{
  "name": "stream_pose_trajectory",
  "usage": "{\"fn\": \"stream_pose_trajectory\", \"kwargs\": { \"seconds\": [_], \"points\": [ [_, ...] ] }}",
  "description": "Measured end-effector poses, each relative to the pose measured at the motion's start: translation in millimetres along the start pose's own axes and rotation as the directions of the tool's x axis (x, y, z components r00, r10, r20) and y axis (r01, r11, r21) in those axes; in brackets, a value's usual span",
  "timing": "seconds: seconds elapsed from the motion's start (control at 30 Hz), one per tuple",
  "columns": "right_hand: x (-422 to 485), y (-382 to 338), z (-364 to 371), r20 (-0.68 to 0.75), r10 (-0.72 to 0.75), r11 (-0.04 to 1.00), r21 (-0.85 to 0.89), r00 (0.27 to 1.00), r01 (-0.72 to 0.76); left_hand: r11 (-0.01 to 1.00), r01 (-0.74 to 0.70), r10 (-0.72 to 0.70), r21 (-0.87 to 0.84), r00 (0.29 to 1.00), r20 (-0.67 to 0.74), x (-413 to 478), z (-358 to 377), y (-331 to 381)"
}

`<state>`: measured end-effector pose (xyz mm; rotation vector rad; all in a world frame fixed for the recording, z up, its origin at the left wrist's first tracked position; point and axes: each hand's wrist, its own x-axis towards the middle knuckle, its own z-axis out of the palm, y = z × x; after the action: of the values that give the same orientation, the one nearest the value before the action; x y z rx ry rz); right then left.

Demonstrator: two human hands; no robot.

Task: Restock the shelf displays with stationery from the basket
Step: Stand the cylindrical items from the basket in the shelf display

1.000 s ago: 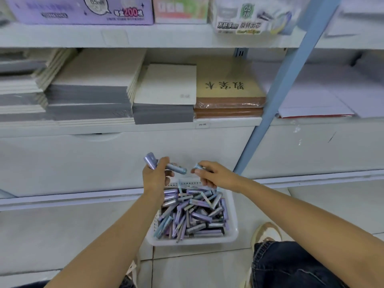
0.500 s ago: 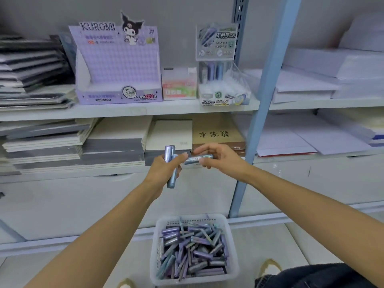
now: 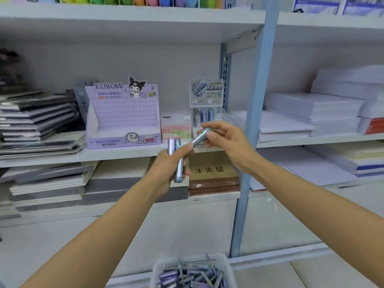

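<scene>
Left hand (image 3: 168, 169): grip curled round upright purple tubes (image 3: 178, 172), before the middle shelf (image 3: 124, 154). Right hand (image 3: 228, 142): grip pinching one tube (image 3: 200, 136), just beside the left thumb. Basket (image 3: 187, 261), holding more tubes: on the floor below.

One head-worn wide-angle camera faces forward at the shelf unit (image 3: 124, 155) from close range, with the Kuromi display box (image 3: 122, 117) just left of centre. Both forearms enter from the bottom corners, and the left hand (image 3: 166, 169) and right hand (image 3: 226, 142) meet mid-frame. The lower edge crops the white basket (image 3: 226, 267), seen from above
</scene>
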<state>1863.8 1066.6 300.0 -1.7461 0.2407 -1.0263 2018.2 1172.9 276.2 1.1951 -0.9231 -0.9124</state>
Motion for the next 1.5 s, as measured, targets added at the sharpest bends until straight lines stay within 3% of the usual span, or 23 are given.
{"fn": "stream_pose_trajectory", "kwargs": {
  "seconds": [0.17,0.37,0.53,0.87,1.1,1.33,1.4,1.5],
  "points": [
    [45,-20,-32,-0.193,-0.109,0.938,-0.344,0.975,0.037,1.0,0.009,-0.01,-0.018,0.999,-0.046,23,10,23],
    [104,-3,-66,-0.27,-0.085,0.786,-0.609,0.959,-0.102,0.996,-0.058,0.061,0.063,0.997,-0.043,57,7,35],
    [133,20,-71,-0.263,-0.072,0.721,-0.68,0.962,-0.132,0.994,-0.048,0.045,0.1,0.998,0.04,79,-2,35],
    [151,28,-79,-0.088,-0.029,0.477,-0.877,0.996,-0.064,0.983,-0.059,0.05,0.174,0.997,0.055,100,-13,24],
    [150,42,-75,-0.155,-0.112,0.59,-0.805,0.982,-0.06,0.981,-0.069,0.053,0.179,0.994,0.093,103,-11,19],
    [145,53,-74,-0.137,-0.126,0.5,-0.864,0.982,-0.056,0.977,-0.084,0.061,0.198,0.991,0.123,98,-10,19],
    [140,49,-72,-0.162,-0.157,0.557,-0.829,0.974,-0.048,0.974,-0.085,0.059,0.212,0.99,0.129,95,-8,19],
    [125,36,-63,-0.136,-0.132,0.772,-0.636,0.982,0.016,0.963,-0.096,0.058,0.254,0.986,0.155,92,-3,21]
  ]
}}
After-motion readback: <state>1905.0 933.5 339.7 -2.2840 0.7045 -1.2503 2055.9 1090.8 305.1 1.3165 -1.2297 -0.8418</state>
